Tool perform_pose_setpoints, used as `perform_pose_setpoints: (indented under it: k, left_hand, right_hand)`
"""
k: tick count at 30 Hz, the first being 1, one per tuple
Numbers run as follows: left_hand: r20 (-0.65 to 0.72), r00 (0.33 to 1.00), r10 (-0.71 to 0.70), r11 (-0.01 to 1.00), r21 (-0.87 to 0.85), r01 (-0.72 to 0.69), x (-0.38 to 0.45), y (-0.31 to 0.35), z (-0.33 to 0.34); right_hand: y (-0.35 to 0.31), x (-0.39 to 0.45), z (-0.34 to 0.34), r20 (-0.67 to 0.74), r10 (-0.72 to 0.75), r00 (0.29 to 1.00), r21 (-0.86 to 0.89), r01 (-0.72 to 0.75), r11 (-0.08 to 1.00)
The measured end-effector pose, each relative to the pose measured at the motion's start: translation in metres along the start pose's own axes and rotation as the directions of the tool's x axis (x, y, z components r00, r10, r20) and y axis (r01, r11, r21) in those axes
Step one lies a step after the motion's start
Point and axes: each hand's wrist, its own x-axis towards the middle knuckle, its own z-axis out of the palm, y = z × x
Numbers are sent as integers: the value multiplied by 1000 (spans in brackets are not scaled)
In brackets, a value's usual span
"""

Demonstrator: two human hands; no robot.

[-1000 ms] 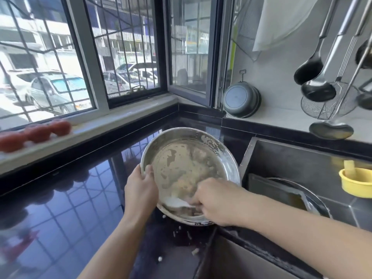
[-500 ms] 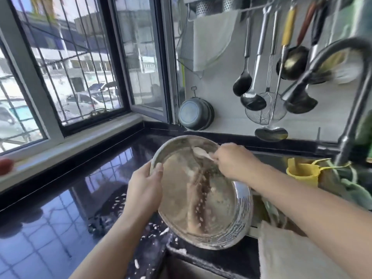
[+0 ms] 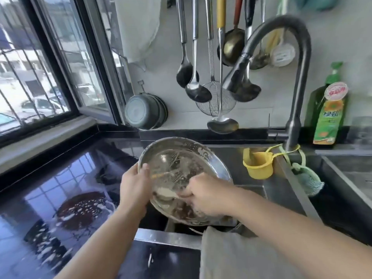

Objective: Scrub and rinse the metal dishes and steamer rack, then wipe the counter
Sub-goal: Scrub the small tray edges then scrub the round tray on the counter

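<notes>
A round metal dish (image 3: 181, 158), soapy and smeared inside, is tilted toward me above the left end of the sink (image 3: 332, 208). My left hand (image 3: 134, 190) grips its left rim, thumb over the edge. My right hand (image 3: 207, 196) is curled round a pale scrubbing cloth (image 3: 164, 195) and presses it against the lower inside of the dish. Suds and a dark wet patch (image 3: 80, 208) lie on the glossy black counter (image 3: 50, 188) to the left. The rim of another metal dish (image 3: 196, 231) shows just under the held one.
A dark curved tap (image 3: 298, 77) arches over the sink. Ladles and a strainer (image 3: 216, 101) hang on the wall behind. A yellow cup (image 3: 257, 168) and green dish soap bottle (image 3: 328, 113) stand near the tap. A grey cloth (image 3: 231, 254) drapes over the sink's front edge.
My right hand has moved with the cloth from the dish's upper rim down to its lower inside. The dish now hangs further over the sink. My view has swung right and up.
</notes>
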Motion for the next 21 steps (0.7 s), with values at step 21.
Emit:
perform_pose_setpoints:
  k: [21]
  left_hand:
    - [245,865,-439,872,347,344,69,-93,104]
  right_hand:
    - [151,-10,17,-238,471,849,339,-382,860]
